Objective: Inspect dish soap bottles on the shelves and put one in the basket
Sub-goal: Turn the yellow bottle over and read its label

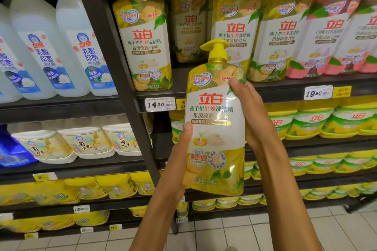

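I hold a yellow dish soap bottle (215,120) with a yellow pump top upright in front of the shelves, its white label facing me. My left hand (179,161) grips its lower left side, thumb lying up along the edge. My right hand (250,112) wraps around the upper right side, thumb on the label's top corner. More bottles of the same yellow soap (143,40) stand on the shelf behind, with a gap just above the held bottle. No basket is in view.
White bottles (81,47) stand on the left shelf, pink ones (330,36) at the far right. Lower shelves hold refill pouches (312,122) and white tubs (85,142). A dark upright post (114,67) divides the shelving. Price tags (160,104) line the edges; tiled floor (224,234) lies below.
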